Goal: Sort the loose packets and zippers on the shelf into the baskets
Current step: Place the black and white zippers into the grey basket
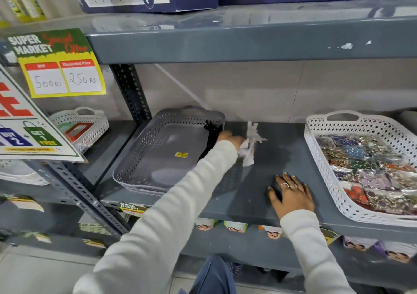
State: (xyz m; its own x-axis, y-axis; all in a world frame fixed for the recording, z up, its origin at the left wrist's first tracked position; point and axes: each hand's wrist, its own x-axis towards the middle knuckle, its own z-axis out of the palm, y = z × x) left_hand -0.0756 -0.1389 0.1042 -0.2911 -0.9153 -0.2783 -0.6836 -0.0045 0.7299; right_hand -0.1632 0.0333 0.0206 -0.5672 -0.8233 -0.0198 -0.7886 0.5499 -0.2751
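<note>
A grey perforated basket stands on the grey shelf at the left, with black zippers draped against its right inner wall. Just right of that wall my left hand is shut on a bunch of white zippers, whose ends fan out toward the back of the shelf. Near the shelf's front edge my right hand lies flat, palm down, fingers apart and holding nothing. At the right a white basket holds several colourful packets.
A smaller white basket with a red-framed item sits on the neighbouring shelf at left. Offer signs hang at the upper left. A dark perforated upright separates the shelves. Boxes stand on the shelf above, packets below.
</note>
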